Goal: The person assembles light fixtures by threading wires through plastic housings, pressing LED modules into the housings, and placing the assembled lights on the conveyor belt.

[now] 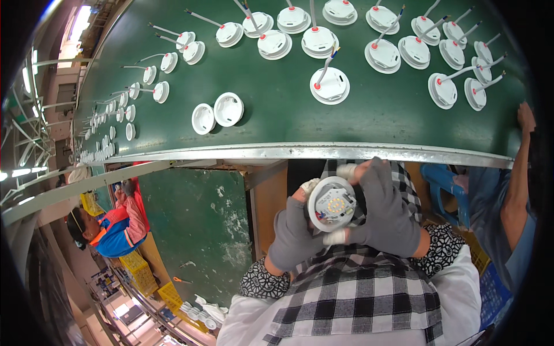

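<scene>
Over my lap, just in front of the bench edge, is a round white LED downlight (332, 205) with its inside up. A white board with a ring of yellow LEDs and a few small wires shows within its rim. My left hand (293, 233), in a grey fingerless glove with taped fingertips, grips the left side of the rim. My right hand (389, 216), gloved alike, curves round the right side. Its thumb lies at the near rim and its slightly blurred fingers at the far rim.
On the green bench (271, 115), two open white housings (229, 109) lie near a wired downlight (330, 86). Many more wired downlights stand behind and to the left. A metal strip (323, 152) edges the bench. One person (118, 222) is at left; another's arm (515, 184) is at right.
</scene>
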Demonstrator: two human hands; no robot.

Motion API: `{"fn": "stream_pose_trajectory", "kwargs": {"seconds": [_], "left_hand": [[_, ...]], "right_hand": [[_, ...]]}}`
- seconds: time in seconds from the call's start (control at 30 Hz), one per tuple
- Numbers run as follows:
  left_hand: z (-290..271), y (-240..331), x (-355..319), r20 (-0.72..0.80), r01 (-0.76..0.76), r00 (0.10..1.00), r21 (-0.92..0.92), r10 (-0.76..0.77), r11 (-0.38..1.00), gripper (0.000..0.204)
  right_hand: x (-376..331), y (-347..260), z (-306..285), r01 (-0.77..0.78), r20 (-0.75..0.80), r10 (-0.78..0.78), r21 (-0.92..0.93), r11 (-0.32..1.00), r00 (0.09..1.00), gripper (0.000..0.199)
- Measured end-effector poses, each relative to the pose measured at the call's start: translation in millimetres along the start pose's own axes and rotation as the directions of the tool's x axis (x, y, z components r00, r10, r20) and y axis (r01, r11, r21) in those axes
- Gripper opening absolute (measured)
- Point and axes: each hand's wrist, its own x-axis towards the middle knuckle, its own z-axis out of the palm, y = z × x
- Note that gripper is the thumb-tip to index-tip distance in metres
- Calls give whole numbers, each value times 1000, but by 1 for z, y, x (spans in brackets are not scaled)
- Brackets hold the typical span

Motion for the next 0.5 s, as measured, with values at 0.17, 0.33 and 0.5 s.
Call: {"fn": "stream_pose_trajectory", "kwargs": {"seconds": [0.17, 0.33, 0.5], "left_hand": [[6, -11, 3, 102, 66, 994, -165, -50, 984, 87], [-9, -20, -4, 183, 130, 979, -222, -90, 966, 58], [-3, -35, -19, 201, 198, 970, -341, -135, 919, 41]], "right_hand": [[-6, 17, 11, 85, 99, -88, 37, 996, 991, 89], [-9, 12, 3, 99, 93, -94, -60, 993, 991, 88], [-11, 11, 10, 136, 11, -136, -149, 979, 991, 88]]}}
